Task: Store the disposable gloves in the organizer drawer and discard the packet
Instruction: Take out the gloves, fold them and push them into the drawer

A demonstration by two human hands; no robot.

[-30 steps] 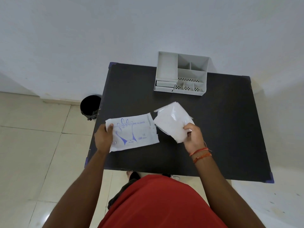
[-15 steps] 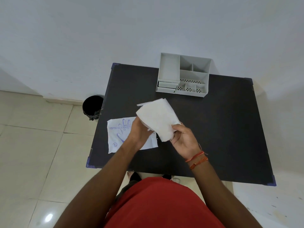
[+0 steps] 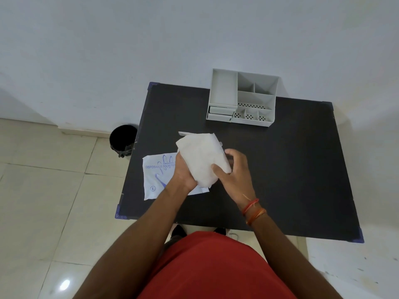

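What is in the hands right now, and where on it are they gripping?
The white stack of gloves, lifted above the table: left hand cups its left underside, right hand pinches its lower right edge.

1. I am getting a single view only, from the camera worn on the person's head, so no second view is sharing any of the scene.
2. It is looking forward and steeply down, almost from overhead, onto the dark surface [image 3: 291, 169].
3. The wide lens is bending the wall and floor tiles toward the frame edges.
4. It is sitting close: the red shirt [image 3: 216, 268] is filling the bottom edge and both forearms are reaching up from it to mid-frame.
5. The whole surface is fitting in frame, with the white wall [image 3: 194, 35] beyond it and the floor [image 3: 43, 201] at left.
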